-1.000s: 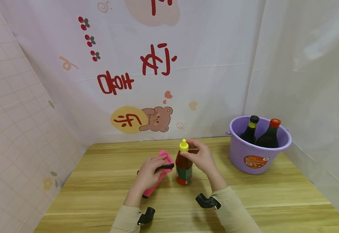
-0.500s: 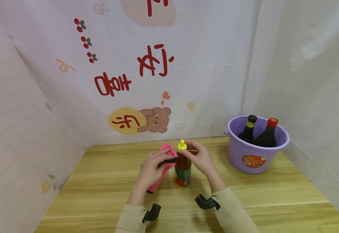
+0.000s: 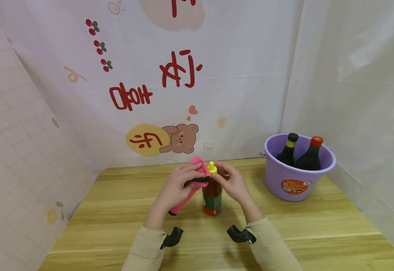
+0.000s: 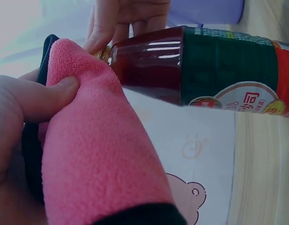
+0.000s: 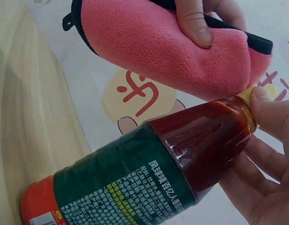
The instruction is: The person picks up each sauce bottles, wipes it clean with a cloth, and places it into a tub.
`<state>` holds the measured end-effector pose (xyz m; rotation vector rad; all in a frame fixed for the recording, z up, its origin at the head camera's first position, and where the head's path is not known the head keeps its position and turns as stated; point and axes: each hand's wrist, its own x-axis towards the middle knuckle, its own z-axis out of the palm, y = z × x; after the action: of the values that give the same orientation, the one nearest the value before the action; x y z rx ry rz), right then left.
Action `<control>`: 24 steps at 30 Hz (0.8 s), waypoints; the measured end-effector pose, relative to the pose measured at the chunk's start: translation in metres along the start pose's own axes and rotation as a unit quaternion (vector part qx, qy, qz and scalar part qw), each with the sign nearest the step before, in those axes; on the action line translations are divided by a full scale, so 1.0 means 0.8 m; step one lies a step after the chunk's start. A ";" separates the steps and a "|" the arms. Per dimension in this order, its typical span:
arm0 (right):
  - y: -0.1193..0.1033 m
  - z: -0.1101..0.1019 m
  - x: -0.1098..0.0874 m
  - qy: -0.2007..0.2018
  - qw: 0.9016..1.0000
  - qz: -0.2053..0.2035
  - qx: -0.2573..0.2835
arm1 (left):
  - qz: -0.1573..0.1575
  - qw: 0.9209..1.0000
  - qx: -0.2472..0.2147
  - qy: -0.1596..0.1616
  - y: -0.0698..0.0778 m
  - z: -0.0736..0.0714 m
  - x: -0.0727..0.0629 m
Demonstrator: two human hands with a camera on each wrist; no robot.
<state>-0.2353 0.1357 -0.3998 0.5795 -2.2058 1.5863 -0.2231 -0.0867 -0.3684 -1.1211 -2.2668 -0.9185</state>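
Note:
A sauce bottle (image 3: 212, 202) with red-brown contents, a green label and a yellow nozzle cap (image 3: 212, 166) stands upright on the table. My right hand (image 3: 237, 187) pinches it at the neck, just under the cap, thumb in front and fingers behind. A folded pink cloth (image 4: 97, 140) with black edging is gripped in my left hand (image 3: 176, 187), the thumb pressed into the fleece. In the right wrist view the cloth (image 5: 167, 54) lies against the bottle's neck and yellow cap, hiding part of them.
A purple bucket (image 3: 275, 180) stands at the back right of the wooden table (image 3: 122, 210). Inside it are two dark bottles, one with a black cap (image 3: 293, 137) and one with a red cap (image 3: 317, 141). A printed white curtain (image 3: 244, 94) hangs behind the table.
My left hand has carried the cloth up and to the right, from beside the bottle to its neck and cap. My right hand stays at the neck, and the bottle stands in place.

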 end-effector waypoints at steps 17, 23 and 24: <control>-0.005 -0.003 0.000 -0.005 1.000 0.019 -0.002 | 0.015 0.995 0.055 -0.082 0.004 0.001 -0.002; 0.000 -0.002 0.000 -0.004 1.000 0.021 0.000 | 0.007 0.994 0.055 -0.094 -0.002 0.005 -0.013; 0.000 -0.002 0.000 -0.004 1.000 0.021 0.000 | 0.004 0.994 0.055 -0.094 -0.002 0.006 -0.015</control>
<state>-0.2350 0.1369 -0.3993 0.5448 -2.2384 1.6070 -0.2183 -0.0902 -0.3803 -1.2121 -2.4277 -0.7008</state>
